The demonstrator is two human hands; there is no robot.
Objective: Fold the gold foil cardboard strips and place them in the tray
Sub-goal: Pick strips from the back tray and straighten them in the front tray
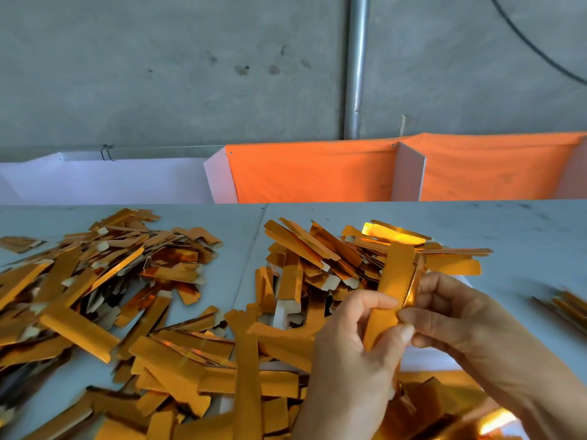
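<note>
The left hand (pixel 355 338) rises from the lower edge with its back to the camera, fingers curled, thumb and forefinger pinching the lower half of one gold strip (pixel 392 290). The right hand (pixel 444 309) comes in from the lower right, forearm slanting across the corner, its fingertips curled onto the same strip from the other side, so both hands pinch it at about mid-length, the fingertips nearly meeting. The strip stands almost upright, long axis running from the palms up and slightly right, its top end pointing away toward the wall; it is creased lengthwise along its right edge, where a narrow flap catches bright light.

Just behind the hands lies a heap of gold strips (pixel 333 258) on the grey table (pixel 524 223), pieces crossing at all angles. A second, wider heap (pixel 104 274) spreads over the left of the table. More strips (pixel 222 369) lie loose in front, under the left wrist. A blurred small bundle (pixel 568 304) sits at the right edge. Orange cloth (pixel 311 173) hangs behind the table.
</note>
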